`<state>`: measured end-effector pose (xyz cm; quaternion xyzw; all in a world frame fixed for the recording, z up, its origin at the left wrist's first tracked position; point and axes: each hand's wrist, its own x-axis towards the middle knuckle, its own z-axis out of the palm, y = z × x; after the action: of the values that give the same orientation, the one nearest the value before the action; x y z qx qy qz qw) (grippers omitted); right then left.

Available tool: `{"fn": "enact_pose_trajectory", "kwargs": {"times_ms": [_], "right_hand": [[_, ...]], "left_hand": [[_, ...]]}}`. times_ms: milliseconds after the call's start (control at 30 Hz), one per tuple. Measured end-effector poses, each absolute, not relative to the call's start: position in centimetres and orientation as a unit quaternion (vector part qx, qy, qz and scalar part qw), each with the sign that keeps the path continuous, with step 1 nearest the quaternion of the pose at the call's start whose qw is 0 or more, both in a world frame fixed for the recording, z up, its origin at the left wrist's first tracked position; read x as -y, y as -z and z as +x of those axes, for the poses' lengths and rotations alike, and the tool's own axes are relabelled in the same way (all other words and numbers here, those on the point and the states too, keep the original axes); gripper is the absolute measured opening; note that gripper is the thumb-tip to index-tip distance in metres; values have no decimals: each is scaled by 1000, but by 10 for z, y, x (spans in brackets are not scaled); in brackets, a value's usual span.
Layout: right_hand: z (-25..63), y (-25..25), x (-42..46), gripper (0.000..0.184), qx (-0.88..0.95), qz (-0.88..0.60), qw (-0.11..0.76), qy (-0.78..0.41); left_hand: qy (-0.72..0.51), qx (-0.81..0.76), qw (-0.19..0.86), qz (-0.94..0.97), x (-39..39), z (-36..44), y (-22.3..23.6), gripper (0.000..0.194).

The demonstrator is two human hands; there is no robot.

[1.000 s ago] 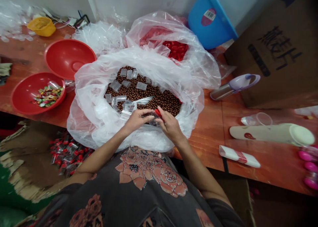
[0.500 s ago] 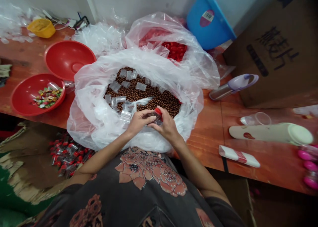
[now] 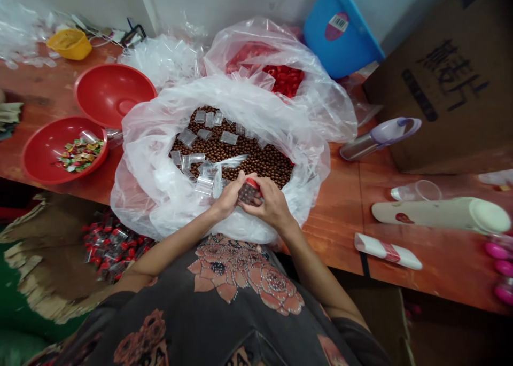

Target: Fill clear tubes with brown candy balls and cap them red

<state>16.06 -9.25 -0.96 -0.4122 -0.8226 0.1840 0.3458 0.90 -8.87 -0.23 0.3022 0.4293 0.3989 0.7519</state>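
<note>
My left hand (image 3: 228, 197) and my right hand (image 3: 272, 203) meet over the front rim of a clear plastic bag (image 3: 160, 184). Between them they hold a small clear tube (image 3: 249, 194) with a red cap, filled with brown balls. My fingers hide part of it. Just beyond my hands, the bag holds a heap of brown chocolate-like balls (image 3: 256, 160). Several small clear plastic containers (image 3: 229, 137) lie on the heap, and more sit near my left hand.
A second bag of red pieces (image 3: 284, 80) stands behind. On the wooden table (image 3: 332, 222) are red bowls (image 3: 114, 96), one holding wrapped sweets (image 3: 78, 156). A blue bucket (image 3: 340, 40) and cardboard box (image 3: 444, 88) stand at the back right. Capped tubes (image 3: 112, 243) lie below left.
My hands have drawn closer around the tube and turned it, so more of its brown-filled body shows below the red cap. My left hand has shifted slightly right.
</note>
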Motion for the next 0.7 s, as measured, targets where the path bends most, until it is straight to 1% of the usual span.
{"fn": "enact_pose_trajectory", "kwargs": {"times_ms": [100,200,300,367,433,500,567,600,633,700], "right_hand": [[160,9,93,57,840,-377,349,-172],[159,8,92,58,846,-362,348,-181],[160,9,91,67,814,-388,357,-243],[160,10,90,70,756,-430,390,-303],[159,10,88,63,676,-463,435,-372],[157,8,87,47,600,-475,476,-432],[154,5,84,30,550,-482,507,-456],[153,3,83,24,539,-488,515,-455],[153,2,81,22,536,-493,518,-448],[151,-1,79,23,547,-498,511,-439]], "left_hand": [[-388,-425,773,268,91,12,3,71],[-404,-433,770,239,91,14,-1,60],[-420,-405,792,180,87,10,-10,49],[-435,-367,810,140,82,4,-18,46],[-445,-332,824,109,77,-3,-26,46],[-444,-309,837,84,75,-9,-32,48],[-430,-295,851,67,75,-11,-35,51],[-418,-291,858,63,75,-11,-36,53],[-403,-290,866,62,76,-10,-37,55],[-381,-294,874,64,77,-8,-37,57]]}}
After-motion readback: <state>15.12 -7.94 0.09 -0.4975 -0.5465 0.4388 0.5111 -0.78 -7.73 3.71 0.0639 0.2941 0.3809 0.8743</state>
